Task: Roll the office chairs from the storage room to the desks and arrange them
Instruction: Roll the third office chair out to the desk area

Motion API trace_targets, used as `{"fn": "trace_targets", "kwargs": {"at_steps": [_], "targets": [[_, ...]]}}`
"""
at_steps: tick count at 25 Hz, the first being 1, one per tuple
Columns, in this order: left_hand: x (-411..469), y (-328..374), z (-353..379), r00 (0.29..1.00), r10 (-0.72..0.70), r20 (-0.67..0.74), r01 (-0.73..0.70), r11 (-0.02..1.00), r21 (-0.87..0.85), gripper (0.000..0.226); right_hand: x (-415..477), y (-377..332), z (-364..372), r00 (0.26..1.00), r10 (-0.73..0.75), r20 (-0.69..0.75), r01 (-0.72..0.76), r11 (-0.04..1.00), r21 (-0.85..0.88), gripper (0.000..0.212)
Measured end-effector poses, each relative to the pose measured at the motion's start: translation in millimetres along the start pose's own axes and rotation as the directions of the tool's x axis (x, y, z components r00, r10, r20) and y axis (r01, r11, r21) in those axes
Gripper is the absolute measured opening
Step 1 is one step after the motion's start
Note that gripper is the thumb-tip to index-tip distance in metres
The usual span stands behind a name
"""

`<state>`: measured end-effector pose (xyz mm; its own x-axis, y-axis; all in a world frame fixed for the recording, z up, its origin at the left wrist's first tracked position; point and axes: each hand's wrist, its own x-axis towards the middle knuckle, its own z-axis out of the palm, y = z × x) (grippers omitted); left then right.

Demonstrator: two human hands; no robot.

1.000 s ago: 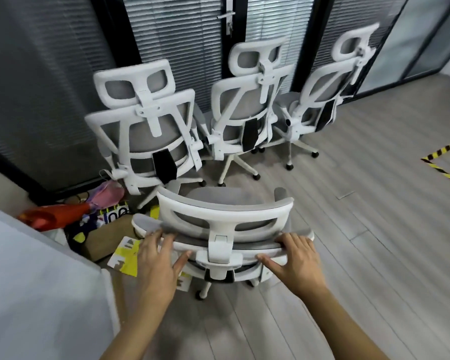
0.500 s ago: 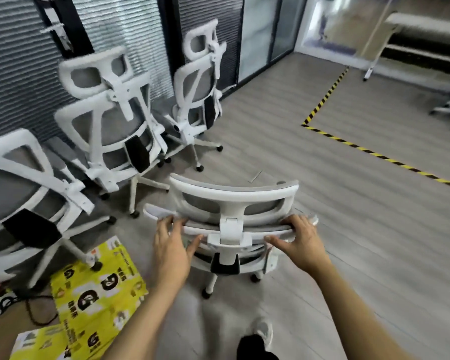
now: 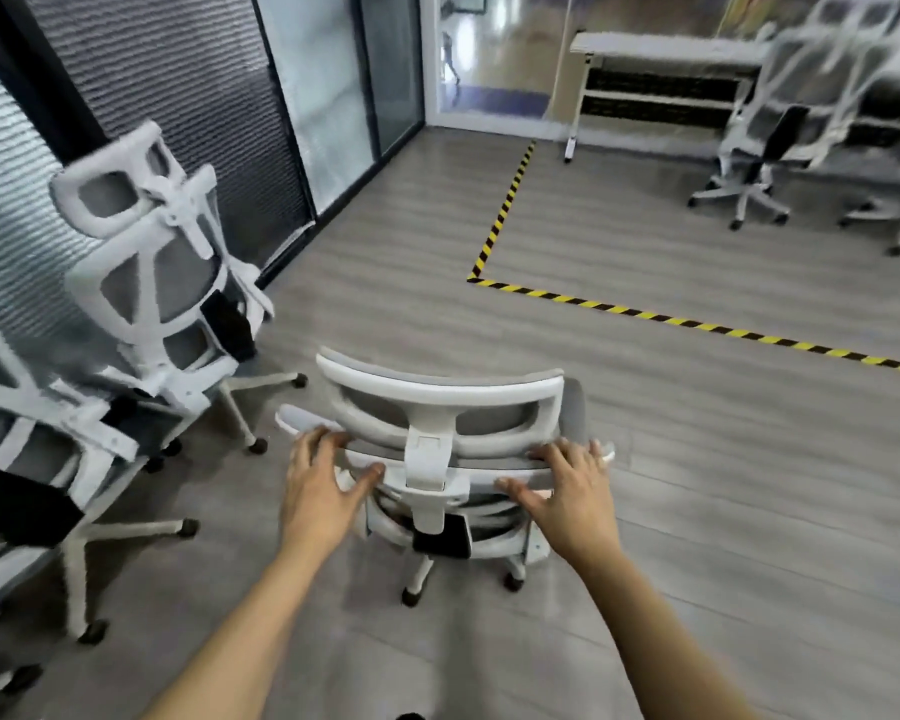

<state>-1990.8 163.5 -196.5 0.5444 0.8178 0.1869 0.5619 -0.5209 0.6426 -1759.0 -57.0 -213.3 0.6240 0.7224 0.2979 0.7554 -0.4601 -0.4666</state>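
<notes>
Gripping: chair [image 3: 437, 402] held by the top rail of its backrest, one hand on each side of the centre post.
Left hand [image 3: 323, 491]: fingers curled over the rail, thumb spread toward the post, holding the chair.
Right hand [image 3: 572, 496]: same hold near the rail's right end, fingers over the top, thumb on the near side.
Chair position: on its castors on the floor [image 3: 697, 459], straight ahead of both hands, back toward the wearer, seat facing away.
Long axis: rail running left to right across the view, square to the arms, both hands about equally near.
Heading: desk [image 3: 666, 49] ahead and to the right, well apart, beyond the striped tape [image 3: 505, 210]. Probably calls for a forward push with a turn to the right.
At the desk: blurred chairs [image 3: 759, 148] just beside it.
Left side: parked chairs [image 3: 162, 283] near the held chair, one castor close to it. Some risk of a clip on a tight turn.
Containers: none in view.
</notes>
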Motion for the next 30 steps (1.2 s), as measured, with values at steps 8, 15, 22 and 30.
{"fn": "trace_targets", "kwargs": {"at_steps": [8, 15, 22, 30], "targets": [[271, 105, 168, 0.989, 0.123, 0.087, -0.123, 0.992, 0.001, 0.067, 231, 164, -8, 0.974, 0.199, -0.108, -0.204, 0.979, -0.029, 0.060], [508, 214, 305, 0.965, 0.184, 0.186, -0.204, 0.974, 0.095, 0.056, 445, 310, -12, 0.923, 0.358, -0.142, -0.355, 0.934, 0.047, 0.064], [716, 323, 463, 0.962, 0.212, 0.173, -0.233, 0.967, 0.106, 0.055, 659, 476, -22, 0.902, 0.372, -0.221, -0.353, 0.928, 0.120, 0.051], [971, 455, 633, 0.961, 0.225, 0.162, -0.238, 0.969, 0.068, 0.055, 933, 671, -48, 0.926, 0.349, -0.147, -0.344, 0.937, 0.059, 0.057]]}}
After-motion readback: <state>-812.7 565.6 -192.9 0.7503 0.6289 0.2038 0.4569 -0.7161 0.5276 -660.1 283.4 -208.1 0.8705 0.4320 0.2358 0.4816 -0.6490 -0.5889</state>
